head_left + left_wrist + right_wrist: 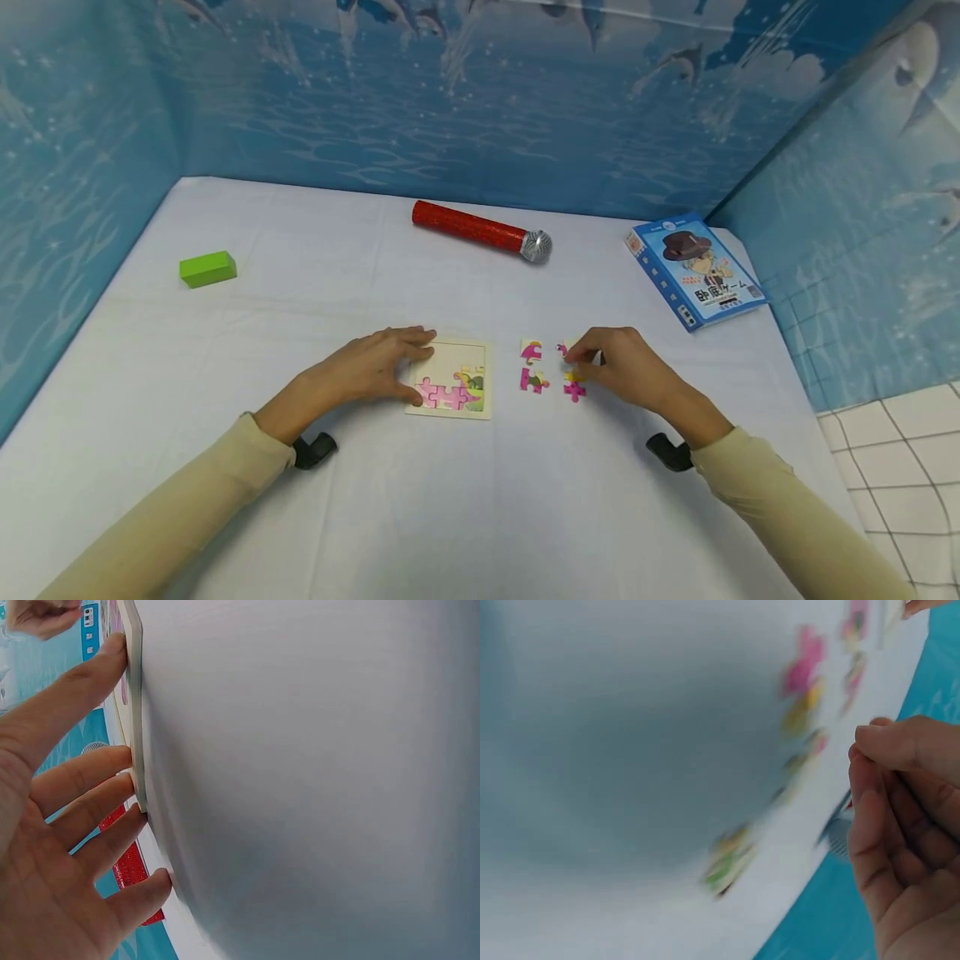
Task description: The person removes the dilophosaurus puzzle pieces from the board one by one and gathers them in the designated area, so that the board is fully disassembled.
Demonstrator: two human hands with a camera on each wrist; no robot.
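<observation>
At the near middle of the white worktop (pixel 225 350) lies a puzzle board (pixel 452 377), partly filled along its lower edge. The left hand (pixel 371 367) rests on its nine-o'clock side, fingers (pixel 97 784) straight against the rim, apparently to keep it from sliding. At three o'clock from the board lie loose puzzle pieces (pixel 533 367); the right hand (pixel 622 362) hovers over them, fingertips pinched together as if on a small piece, though whether one is gripped cannot be told. A red microphone (pixel 480 231), green block (pixel 207 269) and blue box (pixel 693 271) sit well apart at twelve o'clock, out of the way.
</observation>
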